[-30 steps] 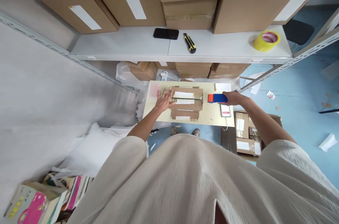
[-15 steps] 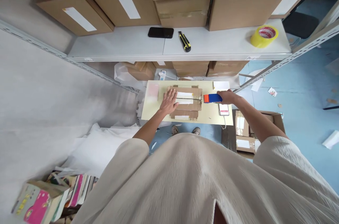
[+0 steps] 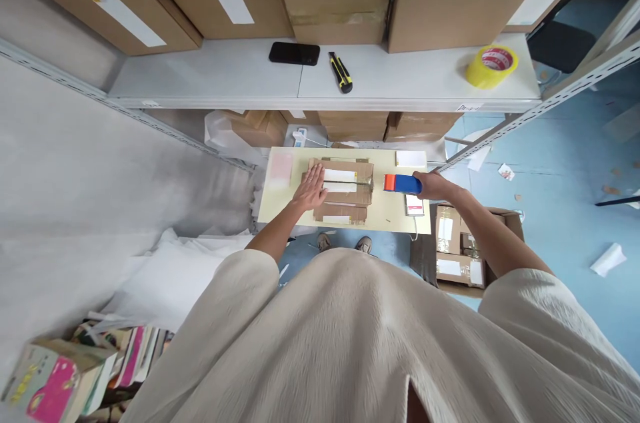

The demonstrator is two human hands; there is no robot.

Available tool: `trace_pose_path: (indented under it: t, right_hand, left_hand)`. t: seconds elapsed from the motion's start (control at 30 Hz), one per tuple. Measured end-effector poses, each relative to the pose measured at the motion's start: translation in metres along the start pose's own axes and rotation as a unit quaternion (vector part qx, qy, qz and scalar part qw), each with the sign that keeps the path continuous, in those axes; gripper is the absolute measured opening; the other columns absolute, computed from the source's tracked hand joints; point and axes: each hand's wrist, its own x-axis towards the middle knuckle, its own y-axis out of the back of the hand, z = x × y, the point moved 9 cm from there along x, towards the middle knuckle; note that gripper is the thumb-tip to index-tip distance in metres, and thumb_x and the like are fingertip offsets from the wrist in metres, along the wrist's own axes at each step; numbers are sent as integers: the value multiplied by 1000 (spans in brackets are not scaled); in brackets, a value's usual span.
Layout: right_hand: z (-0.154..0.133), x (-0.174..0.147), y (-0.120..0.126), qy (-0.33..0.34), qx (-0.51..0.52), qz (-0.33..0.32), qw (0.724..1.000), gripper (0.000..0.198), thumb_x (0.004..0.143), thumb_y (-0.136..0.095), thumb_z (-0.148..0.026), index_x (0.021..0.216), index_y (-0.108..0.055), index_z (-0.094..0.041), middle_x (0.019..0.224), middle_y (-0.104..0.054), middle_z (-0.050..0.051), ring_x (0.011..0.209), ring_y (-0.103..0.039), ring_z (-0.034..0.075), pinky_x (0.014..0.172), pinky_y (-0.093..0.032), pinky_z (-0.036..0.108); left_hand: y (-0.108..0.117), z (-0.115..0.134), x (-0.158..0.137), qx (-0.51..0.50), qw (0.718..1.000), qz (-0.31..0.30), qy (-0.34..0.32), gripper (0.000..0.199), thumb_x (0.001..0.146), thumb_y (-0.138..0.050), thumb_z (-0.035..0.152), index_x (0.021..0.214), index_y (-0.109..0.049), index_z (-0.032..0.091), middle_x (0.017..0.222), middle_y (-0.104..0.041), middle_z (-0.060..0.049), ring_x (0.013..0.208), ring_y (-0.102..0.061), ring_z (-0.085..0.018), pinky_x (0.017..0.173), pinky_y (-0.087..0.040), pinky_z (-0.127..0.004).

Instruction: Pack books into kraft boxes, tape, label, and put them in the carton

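Observation:
A cardboard box with a white label and a dark seam across its top lies on the pale yellow table. My left hand rests flat on the box's left end, fingers stretched out. In my right hand is a blue and orange tape dispenser, held just right of the box and apart from it. Shiny clear tape shows at the box's right end. Another taped cardboard piece sits along the box's near side.
On the shelf are a black phone, a yellow-black utility knife, a yellow tape roll and large boxes. An open carton holding smaller boxes stands right of the table. Books are stacked at lower left.
The tape dispenser in my right hand has drawn a little away to the right from the box's end. My left hand stays on the box. The whole view has shifted slightly.

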Motion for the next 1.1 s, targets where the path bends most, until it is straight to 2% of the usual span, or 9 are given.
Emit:
trace_pose_path:
  t: [0.13,0.27,0.4,0.53,0.63,0.8,0.93,1.0,1.1]
  right_hand:
    - [2,1,3,-9,-3,-25,1000,41,81,-83,-33,116,-62,-25,102,-83,9,92,-78,32,98,-49,42]
    - [7,3,6,-38,-3,-53,998,48,81,-89,-37,120,-65,-25,101,-83,10,91,-78,33,85,-51,38]
    - [36,-7,1,-86,-12,-71,994,50,85,-91,-43,124,-68,-22,108,-82,17,94,-79,35,79,-54,37]
    - [60,-13,-5,-100,-34,-59,993,51,87,-86,-32,132,-67,-19,118,-82,19,103,-79,36,83,-57,39]
    - [62,-11,-9,-92,-35,-56,994,53,87,-82,-23,137,-66,-18,125,-80,21,107,-79,36,85,-58,39]
    - [63,-12,-15,-108,-26,-58,992,57,88,-81,-22,142,-63,-17,133,-78,22,112,-78,36,87,-58,39]
    - [51,-13,-22,-127,-35,-62,989,53,91,-80,-22,141,-62,-17,130,-79,21,110,-78,35,87,-58,38]
    - [34,-8,-27,-135,-44,-70,987,51,92,-78,-21,141,-62,-17,126,-79,21,108,-78,35,86,-59,40]
    - [-4,10,-34,-124,-71,-77,987,52,93,-77,-21,143,-62,-17,127,-78,22,116,-77,37,94,-60,43]
  left_hand:
    - [-3,1,1,7,1000,-9,3,89,113,-35,47,186,-12,1,194,-12,-22,182,-9,-39,148,-11,-64]
    - [-4,0,0,11,1000,-18,2,90,113,-34,48,186,-11,1,194,-11,-21,182,-8,-38,149,-10,-63]
    - [0,-8,-5,14,1000,-8,15,90,113,-34,48,186,-14,1,194,-14,-21,182,-10,-38,149,-10,-61]
    - [4,-13,-8,17,1000,-12,23,90,112,-35,49,185,-16,0,194,-15,-22,182,-10,-38,149,-9,-61]
    - [5,-14,-8,16,999,-19,29,89,112,-33,50,186,-15,1,194,-13,-21,182,-10,-37,149,-9,-61]
    - [5,-13,-8,9,999,-20,34,89,113,-31,51,186,-15,4,194,-13,-20,182,-10,-37,148,-11,-63]
    - [4,-13,-6,9,999,-20,35,89,113,-32,50,186,-16,3,194,-13,-20,182,-10,-37,148,-11,-62]
    - [4,-13,-6,9,999,-17,35,89,113,-33,50,186,-15,4,194,-13,-20,182,-11,-37,148,-10,-63]
    - [4,-11,-6,9,999,-16,35,89,112,-35,48,187,-12,5,194,-13,-20,182,-11,-37,148,-9,-63]
